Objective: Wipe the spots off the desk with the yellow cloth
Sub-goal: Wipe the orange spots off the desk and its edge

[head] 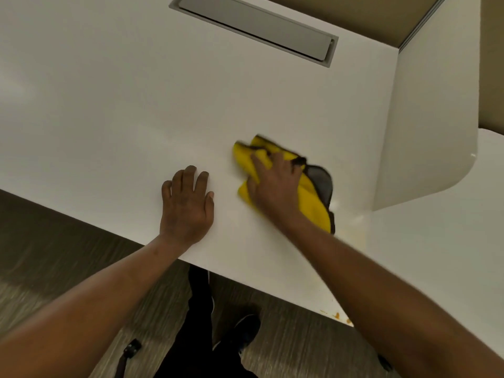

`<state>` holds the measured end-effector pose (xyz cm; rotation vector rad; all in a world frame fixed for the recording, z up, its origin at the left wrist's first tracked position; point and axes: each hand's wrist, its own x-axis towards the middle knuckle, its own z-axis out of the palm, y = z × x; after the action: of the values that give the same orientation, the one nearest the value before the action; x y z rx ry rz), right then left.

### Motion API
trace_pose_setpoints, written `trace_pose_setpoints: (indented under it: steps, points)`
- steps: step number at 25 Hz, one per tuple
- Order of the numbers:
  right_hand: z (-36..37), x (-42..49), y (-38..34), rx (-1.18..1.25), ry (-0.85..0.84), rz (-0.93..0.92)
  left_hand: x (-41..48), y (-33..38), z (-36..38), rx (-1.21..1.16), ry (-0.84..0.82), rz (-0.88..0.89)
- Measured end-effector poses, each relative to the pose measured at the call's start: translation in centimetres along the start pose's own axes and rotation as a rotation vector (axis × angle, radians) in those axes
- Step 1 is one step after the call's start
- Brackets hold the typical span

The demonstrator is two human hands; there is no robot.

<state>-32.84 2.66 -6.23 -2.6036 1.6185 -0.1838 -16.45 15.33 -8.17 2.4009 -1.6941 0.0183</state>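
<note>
Below, white desk (109,105), orange spots (338,315), wood-grain floor (41,255).

1. My right hand (274,184) covers the middle of the yellow cloth (313,203), so I cannot see the desk (109,105) beneath it.
2. The cloth's far edge is motion-blurred.
3. My right forearm hides part of the orange spots (338,315) at the desk's near edge.
4. The grey cable hatch (253,25) is cut off at the top.
</note>
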Motion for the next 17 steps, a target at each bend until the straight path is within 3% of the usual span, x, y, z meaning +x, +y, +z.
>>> trace_pose_setpoints:
  steps: [2,4,5,8,10,12,17]
  points:
    - [0.0,-7.1,0.2,0.034,-0.033,-0.227,-0.1,0.0,-0.1,-0.006,-0.004,0.001]
    - [-1.1,-8.6,4.4,-0.018,-0.076,-0.434,0.0,0.0,-0.2,-0.007,-0.019,0.003]
    - [-1.5,-6.9,7.1,-0.062,-0.057,-0.423,0.0,0.0,-0.2,-0.006,-0.025,-0.001]
    - [-2.7,1.0,12.2,-0.115,0.016,0.032,0.0,0.1,-0.3,-0.012,-0.052,-0.009]
    - [-2.4,4.4,10.8,-0.039,0.055,0.317,0.0,0.1,-0.3,-0.009,-0.042,0.000]
    - [-1.6,3.9,6.5,-0.050,0.032,0.387,0.0,0.1,-0.2,-0.012,-0.039,0.001]
    - [-0.6,-9.6,-0.4,0.033,-0.062,-0.172,-0.1,-0.1,0.0,-0.021,-0.013,0.013]
